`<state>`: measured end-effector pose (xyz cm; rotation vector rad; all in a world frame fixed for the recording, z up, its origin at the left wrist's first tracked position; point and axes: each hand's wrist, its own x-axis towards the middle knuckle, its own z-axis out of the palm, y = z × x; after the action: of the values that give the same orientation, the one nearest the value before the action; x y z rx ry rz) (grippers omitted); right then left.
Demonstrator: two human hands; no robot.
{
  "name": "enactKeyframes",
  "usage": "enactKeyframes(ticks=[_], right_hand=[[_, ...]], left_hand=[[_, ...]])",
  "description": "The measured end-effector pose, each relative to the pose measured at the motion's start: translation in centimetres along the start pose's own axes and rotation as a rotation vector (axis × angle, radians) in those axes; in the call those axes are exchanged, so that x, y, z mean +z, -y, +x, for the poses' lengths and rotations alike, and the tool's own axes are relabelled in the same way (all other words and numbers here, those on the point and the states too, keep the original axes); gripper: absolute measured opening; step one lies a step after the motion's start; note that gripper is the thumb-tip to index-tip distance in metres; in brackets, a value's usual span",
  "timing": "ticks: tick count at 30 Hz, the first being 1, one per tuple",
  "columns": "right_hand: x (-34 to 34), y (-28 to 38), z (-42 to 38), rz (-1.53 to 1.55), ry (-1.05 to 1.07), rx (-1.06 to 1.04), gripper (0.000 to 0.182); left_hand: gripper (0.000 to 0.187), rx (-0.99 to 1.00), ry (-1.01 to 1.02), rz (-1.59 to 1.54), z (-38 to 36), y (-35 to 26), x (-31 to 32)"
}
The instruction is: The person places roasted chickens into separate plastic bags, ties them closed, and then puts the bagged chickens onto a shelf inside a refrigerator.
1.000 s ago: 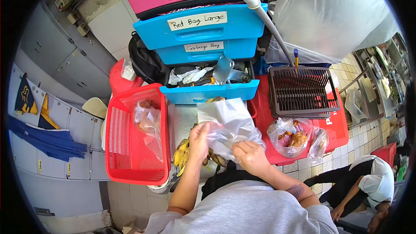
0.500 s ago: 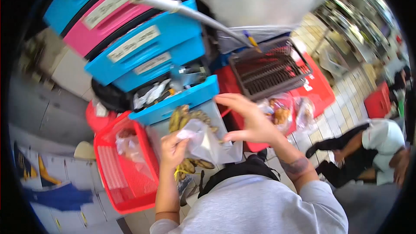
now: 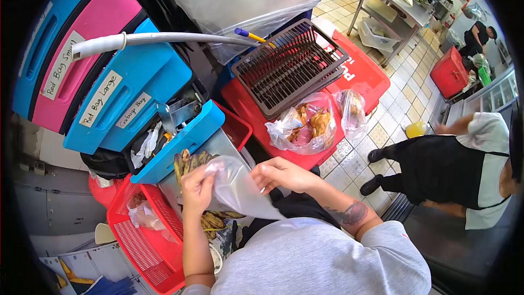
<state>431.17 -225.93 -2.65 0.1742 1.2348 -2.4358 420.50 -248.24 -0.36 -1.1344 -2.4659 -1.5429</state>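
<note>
My left hand (image 3: pixel 197 187) pinches the top edge of a clear plastic bag (image 3: pixel 234 186), which hangs spread out in front of my body. My right hand (image 3: pixel 286 175) is beside the bag's right edge, its fingers curled in, with a small whitish bit at the fingertips that I cannot identify. Behind and below the bag lie bunches of dark-spotted bananas (image 3: pixel 186 163), partly hidden by the bag and my left hand. More bananas (image 3: pixel 215 219) show beneath the bag, close to my waist.
Labelled blue and pink drawers (image 3: pixel 101 98) stand at left, the lowest pulled out. A red basket (image 3: pixel 155 254) sits at lower left. On a red cooler box (image 3: pixel 360 71) are dark crates (image 3: pixel 289 68) and bagged food (image 3: pixel 305 125). A person in a black apron (image 3: pixel 436 169) stands at right.
My right hand has gone from spread fingers to curled ones and come closer to the bag. The bag hangs more spread out. The view has shifted, and the person at right now stands more upright.
</note>
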Motion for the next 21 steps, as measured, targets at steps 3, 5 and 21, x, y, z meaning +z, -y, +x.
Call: enactKeyframes(ticks=[3, 5, 21], right_hand=[[-0.6, 0.6, -0.8, -0.536, -0.078, -0.132, 0.026], [-1.2, 0.8, -1.1, -0.593, -0.18, -0.143, 0.019], [-4.2, -0.9, -1.3, -0.742, -0.467, -0.288, 0.033]], left_hand=[[0.016, -0.075, 0.041, 0.036, 1.6, -0.2, 1.3], [0.014, -0.124, 0.074, 0.055, 2.7, -0.1, 2.0], [0.01, -0.865, -0.062, -1.059, -0.7, -0.7, 13.7]])
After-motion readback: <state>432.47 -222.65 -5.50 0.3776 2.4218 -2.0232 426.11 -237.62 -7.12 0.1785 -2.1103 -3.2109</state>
